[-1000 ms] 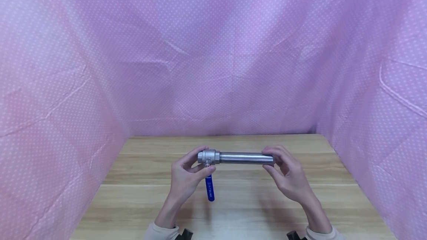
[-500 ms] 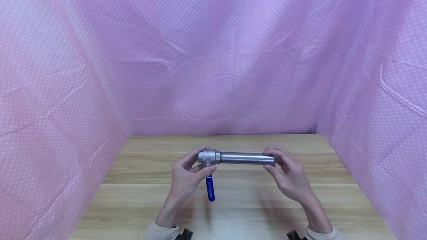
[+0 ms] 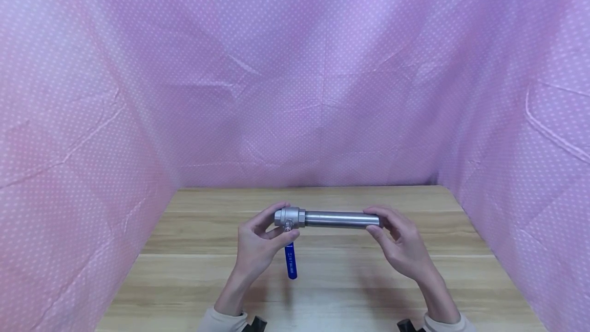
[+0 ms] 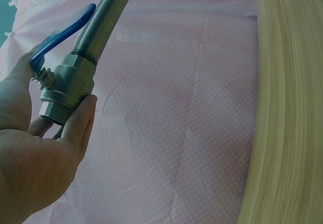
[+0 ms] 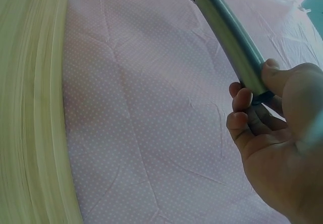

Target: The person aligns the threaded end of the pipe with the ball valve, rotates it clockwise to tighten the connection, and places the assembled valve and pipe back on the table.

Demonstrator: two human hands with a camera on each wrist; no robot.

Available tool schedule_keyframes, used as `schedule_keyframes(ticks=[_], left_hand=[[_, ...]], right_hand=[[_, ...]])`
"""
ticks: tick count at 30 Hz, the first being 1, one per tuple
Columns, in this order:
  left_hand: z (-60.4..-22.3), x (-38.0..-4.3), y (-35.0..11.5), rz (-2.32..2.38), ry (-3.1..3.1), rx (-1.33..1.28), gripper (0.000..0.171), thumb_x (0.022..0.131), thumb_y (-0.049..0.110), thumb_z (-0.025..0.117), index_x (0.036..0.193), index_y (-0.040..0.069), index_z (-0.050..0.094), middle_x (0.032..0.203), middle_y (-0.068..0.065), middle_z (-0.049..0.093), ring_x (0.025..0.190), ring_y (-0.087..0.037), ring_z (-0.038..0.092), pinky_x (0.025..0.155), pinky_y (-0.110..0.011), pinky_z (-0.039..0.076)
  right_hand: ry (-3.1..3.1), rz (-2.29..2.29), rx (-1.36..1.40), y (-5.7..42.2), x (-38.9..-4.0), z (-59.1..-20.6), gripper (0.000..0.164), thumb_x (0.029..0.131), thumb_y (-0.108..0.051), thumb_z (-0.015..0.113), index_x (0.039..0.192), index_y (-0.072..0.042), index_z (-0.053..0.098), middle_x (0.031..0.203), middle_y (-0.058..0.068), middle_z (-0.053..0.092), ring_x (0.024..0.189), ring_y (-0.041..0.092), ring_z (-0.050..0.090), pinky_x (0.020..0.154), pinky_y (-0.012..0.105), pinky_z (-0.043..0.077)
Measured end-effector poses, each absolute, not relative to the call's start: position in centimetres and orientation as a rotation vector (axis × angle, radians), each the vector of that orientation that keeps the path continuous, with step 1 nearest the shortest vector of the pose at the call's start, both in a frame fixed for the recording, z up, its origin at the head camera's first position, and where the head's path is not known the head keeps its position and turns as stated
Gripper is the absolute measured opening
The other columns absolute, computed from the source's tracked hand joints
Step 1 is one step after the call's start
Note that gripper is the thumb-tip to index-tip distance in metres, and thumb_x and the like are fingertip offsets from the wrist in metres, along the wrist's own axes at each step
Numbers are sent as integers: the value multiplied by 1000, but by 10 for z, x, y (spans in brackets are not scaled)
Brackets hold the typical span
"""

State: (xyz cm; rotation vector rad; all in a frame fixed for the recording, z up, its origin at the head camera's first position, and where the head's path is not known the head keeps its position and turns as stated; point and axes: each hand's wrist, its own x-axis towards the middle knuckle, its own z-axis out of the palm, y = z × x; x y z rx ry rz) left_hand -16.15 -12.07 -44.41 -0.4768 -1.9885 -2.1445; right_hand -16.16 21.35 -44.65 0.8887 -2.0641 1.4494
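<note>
Head view gave me, from afar, pale sleeves (image 3: 222, 320) at the near edge. Just beyond, a blue lever (image 3: 291, 262) pointed toward the near side from a metal valve (image 3: 292, 216), which the person's left hand (image 3: 256, 251) gripped between thumb and fingers. I saw the right hand (image 3: 404, 251) pinching the right end of a metal pipe (image 3: 342, 219), whose threaded left end met the valve. Valve and pipe ran left to right above the wooden table (image 3: 184, 270); pink dotted cloth (image 3: 318, 91) hung at the far side.
</note>
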Motion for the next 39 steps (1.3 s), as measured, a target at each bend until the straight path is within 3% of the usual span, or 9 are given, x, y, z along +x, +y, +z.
schedule_keyframes(ticks=[3, 6, 11, 15, 22, 28, 34, 39], left_hand=[[-443, -161, -121, -2142, -1987, -473, 62, 87, -4, 93, 144, 7, 74, 147, -20, 71, 133, -16, 75, 110, -38, 69], [-443, -161, -121, -2139, -1988, -465, 62, 87, -4, 93, 145, 7, 73, 148, -22, 71, 133, -16, 75, 110, -38, 69], [-443, -160, -122, -2131, -1990, -457, 61, 88, -3, 93, 145, 8, 74, 150, -26, 69, 133, -16, 75, 109, -37, 69], [-444, -161, -123, -2123, -1994, -452, 61, 88, -3, 93, 144, 9, 74, 149, -25, 70, 132, -16, 76, 109, -37, 70], [-444, -162, -123, -2138, -1968, -476, 61, 87, -6, 92, 144, 7, 74, 146, -22, 72, 130, -18, 76, 107, -39, 71], [-444, -161, -122, -2135, -1972, -479, 61, 87, -5, 92, 144, 7, 74, 146, -22, 72, 131, -18, 76, 107, -39, 70], [-443, -160, -122, -2138, -1972, -482, 60, 87, -5, 92, 144, 6, 74, 145, -22, 72, 130, -17, 76, 107, -38, 70], [-443, -160, -121, -2150, -1964, -488, 61, 87, -6, 91, 144, 6, 74, 145, -22, 72, 130, -18, 77, 107, -39, 70]], right_hand=[[-2095, 1400, 862, 214, -161, -447, 47, 93, 27, 69, 134, 5, 71, 106, 3, 73, 84, 0, 66, 63, 12, 61], [-2122, 1386, 838, 215, -160, -447, 47, 94, 25, 70, 135, 3, 72, 97, 1, 71, 75, 2, 63, 56, 16, 58], [-2071, 1483, 893, 214, -161, -447, 54, 89, 30, 71, 139, 9, 67, 111, -1, 71, 82, 2, 64, 55, 20, 57], [-1950, 1605, 1002, 212, -164, -447, 59, 85, 37, 67, 140, 16, 61, 125, 3, 68, 95, 3, 67, 62, 21, 57], [-1864, 1632, 1068, 210, -165, -446, 59, 82, 41, 65, 138, 19, 61, 133, 18, 67, 115, 6, 73, 94, 15, 68], [-1882, 1612, 1044, 211, -165, -448, 60, 81, 41, 66, 136, 18, 64, 134, 9, 69, 115, 4, 73, 95, 14, 68], [-1872, 1590, 1049, 211, -166, -448, 59, 80, 41, 67, 135, 18, 64, 132, 10, 69, 112, 5, 73, 93, 14, 67], [-1902, 1576, 1044, 212, -165, -449, 54, 83, 39, 66, 134, 21, 63, 132, 7, 70, 115, 4, 73, 99, 15, 68]])
